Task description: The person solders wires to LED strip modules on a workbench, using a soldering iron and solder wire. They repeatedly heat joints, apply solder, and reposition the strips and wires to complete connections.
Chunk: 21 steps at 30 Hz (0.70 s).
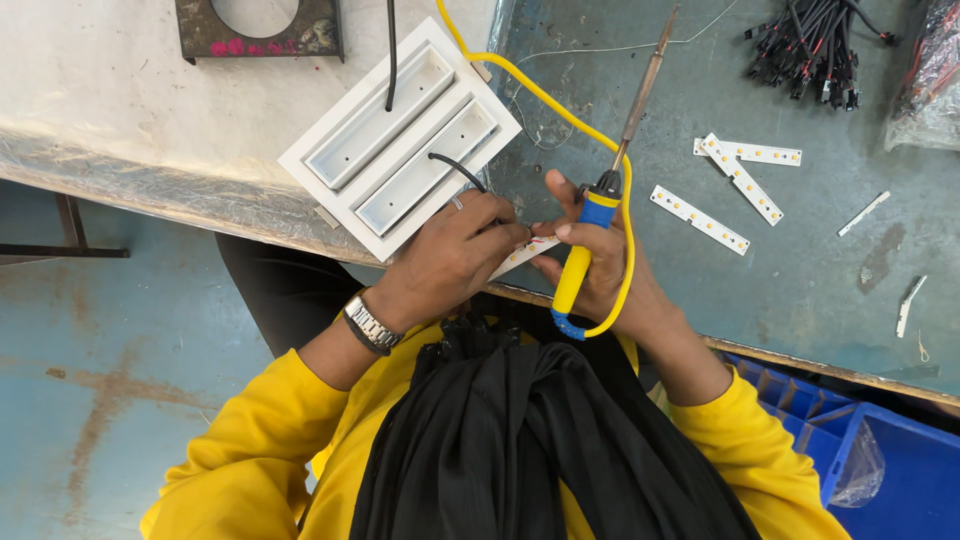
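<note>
At frame centre, the right hand (600, 265) grips a yellow-and-blue soldering iron (590, 235); the left hand (455, 260) pinches a white LED strip (525, 255) beside the white fixture housing (400, 140).

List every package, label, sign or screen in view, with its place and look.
Clear plastic bag: top right corner of the bench, crumpled, holding dark and red wires.
Clear plastic bag: in the blue bin at lower right, crumpled.
No labels, signs or screens show.

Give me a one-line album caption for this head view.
Right hand grips a yellow-handled soldering iron while left hand holds a small strip.
</note>
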### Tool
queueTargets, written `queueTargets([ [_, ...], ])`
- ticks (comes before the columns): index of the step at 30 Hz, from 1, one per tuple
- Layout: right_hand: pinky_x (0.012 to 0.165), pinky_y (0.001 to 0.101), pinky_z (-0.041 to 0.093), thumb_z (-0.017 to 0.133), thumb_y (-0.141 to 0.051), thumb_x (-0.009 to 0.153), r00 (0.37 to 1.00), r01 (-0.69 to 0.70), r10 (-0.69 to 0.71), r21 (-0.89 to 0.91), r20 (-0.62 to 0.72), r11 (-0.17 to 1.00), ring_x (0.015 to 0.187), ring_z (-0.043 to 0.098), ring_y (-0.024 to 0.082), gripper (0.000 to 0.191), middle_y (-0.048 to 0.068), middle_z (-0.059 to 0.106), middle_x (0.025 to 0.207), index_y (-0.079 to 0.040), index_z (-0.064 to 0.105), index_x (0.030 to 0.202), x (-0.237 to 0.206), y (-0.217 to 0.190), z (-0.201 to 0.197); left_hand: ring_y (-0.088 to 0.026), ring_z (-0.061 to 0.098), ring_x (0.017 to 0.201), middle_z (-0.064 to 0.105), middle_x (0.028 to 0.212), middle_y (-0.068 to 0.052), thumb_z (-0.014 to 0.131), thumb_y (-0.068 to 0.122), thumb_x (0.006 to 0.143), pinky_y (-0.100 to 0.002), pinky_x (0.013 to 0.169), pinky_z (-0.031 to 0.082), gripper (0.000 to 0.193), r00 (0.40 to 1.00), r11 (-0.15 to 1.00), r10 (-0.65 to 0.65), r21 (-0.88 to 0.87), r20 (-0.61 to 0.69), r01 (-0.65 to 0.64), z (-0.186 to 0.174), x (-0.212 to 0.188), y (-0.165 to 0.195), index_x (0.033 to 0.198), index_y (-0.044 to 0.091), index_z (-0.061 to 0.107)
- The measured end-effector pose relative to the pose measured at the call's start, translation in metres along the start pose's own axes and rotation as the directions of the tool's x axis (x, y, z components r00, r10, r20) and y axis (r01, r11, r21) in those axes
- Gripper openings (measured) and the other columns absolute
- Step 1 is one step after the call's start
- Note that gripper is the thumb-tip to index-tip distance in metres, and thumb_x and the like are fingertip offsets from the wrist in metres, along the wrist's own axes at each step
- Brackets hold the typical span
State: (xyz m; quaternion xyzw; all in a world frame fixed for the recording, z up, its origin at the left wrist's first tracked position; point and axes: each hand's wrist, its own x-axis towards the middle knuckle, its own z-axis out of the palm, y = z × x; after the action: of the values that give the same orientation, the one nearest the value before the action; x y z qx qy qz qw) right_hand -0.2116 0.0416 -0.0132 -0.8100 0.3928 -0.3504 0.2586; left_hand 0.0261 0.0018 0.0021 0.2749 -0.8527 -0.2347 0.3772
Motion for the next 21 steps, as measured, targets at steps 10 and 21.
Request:
queueTargets([
  [10, 0.109, 0.0405, 0.055, 0.084, 0.006, 0.088, 0.993, 0.011, -0.019, -0.074, -0.119, 0.997, 0.131, 0.066, 0.034, 0.076, 0.032, 0.041, 0.157, -0.018, 0.029, 0.135, 0.002, -0.005, 0.011, -0.028, 0.061, 0.092, 0.060, 0.101, -0.008, 0.074, 0.006, 0.085, -0.040, 0.081, 0.052, 0.009, 1.000, 1.000, -0.009, 0.024, -0.013, 0.009, 0.001, 0.001, 0.002, 0.093, 0.006, 0.068],
  [21, 0.087, 0.0308, 0.061, 0.084, 0.010, 0.084, 0.991, -0.043, 0.041, -0.006, -0.129, 0.999, 0.106, 0.071, 0.021, 0.081, 0.033, 0.031, 0.164, -0.017, 0.029, 0.137, -0.005, 0.002, 0.012, -0.029, 0.063, 0.090, 0.062, 0.103, -0.010, 0.073, 0.011, 0.087, -0.040, 0.077, 0.054, 0.015, 0.996, 0.999, -0.005, 0.047, 0.093, 0.000, 0.017, 0.000, -0.009, 0.098, 0.004, 0.065],
])
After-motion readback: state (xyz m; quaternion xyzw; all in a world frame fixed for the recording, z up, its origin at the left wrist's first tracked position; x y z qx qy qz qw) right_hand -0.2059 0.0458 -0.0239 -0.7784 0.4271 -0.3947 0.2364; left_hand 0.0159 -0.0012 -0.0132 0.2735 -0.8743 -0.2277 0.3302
